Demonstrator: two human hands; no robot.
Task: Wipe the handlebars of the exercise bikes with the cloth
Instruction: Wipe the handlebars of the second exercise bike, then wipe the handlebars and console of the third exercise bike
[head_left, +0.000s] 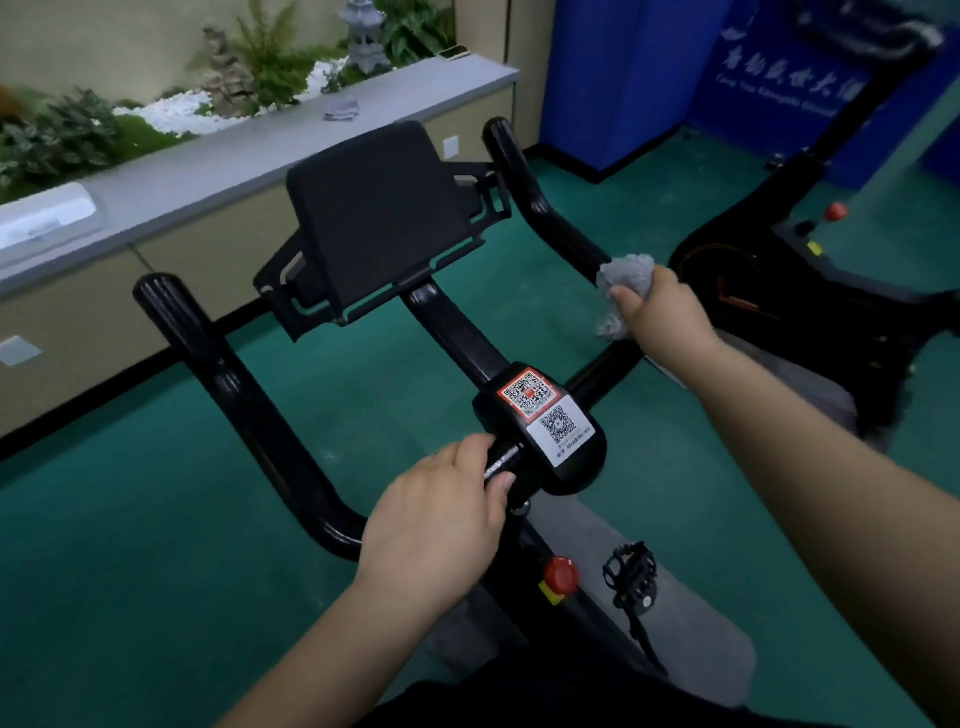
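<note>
Now the right hand (662, 312), at about two o'clock, has its fingers curled tight around a crumpled grey cloth (623, 280), pressing it against the right bar of the glossy black tubular handlebars (545, 208). At six o'clock the left hand (441, 525) wraps its fingers round the crossbar, just beside the black centre housing with two QR-code stickers (545, 421).
</note>
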